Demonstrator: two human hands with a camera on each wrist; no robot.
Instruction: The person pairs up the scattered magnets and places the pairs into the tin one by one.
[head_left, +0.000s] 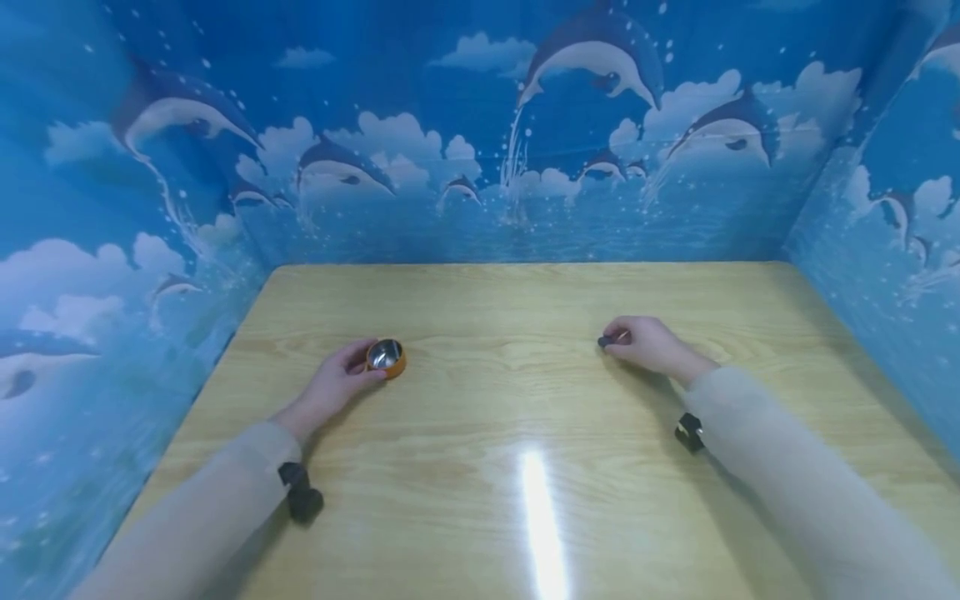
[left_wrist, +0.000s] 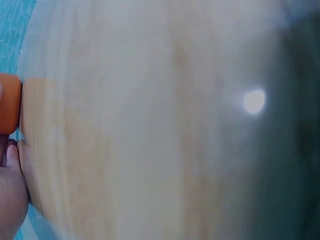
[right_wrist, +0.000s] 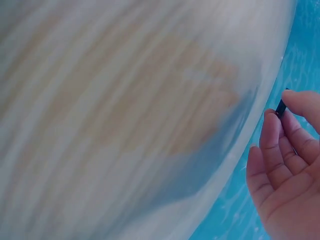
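On the left of the table, my left hand point(head_left: 341, 387) grips a small orange cup point(head_left: 399, 367) with a shiny metal inside. The thumb lies along its near side and the fingers go round the back. The left wrist view catches only the side of the orange cup point(left_wrist: 10, 112) and part of the hand point(left_wrist: 12, 200), at the left edge. Farther right, my right hand point(head_left: 648, 344) pinches a small black piece point(head_left: 604, 342) between thumb and fingertips. In the right wrist view the black piece point(right_wrist: 281, 106) looks thin and flat; its kind cannot be told.
Both hands are over a light wood-grain table point(head_left: 480, 417) with a bright light reflection near its front. A blue dolphin-print curtain point(head_left: 480, 217) stands along the back and both sides. Black wrist devices point(head_left: 300, 496) hang below the sleeves.
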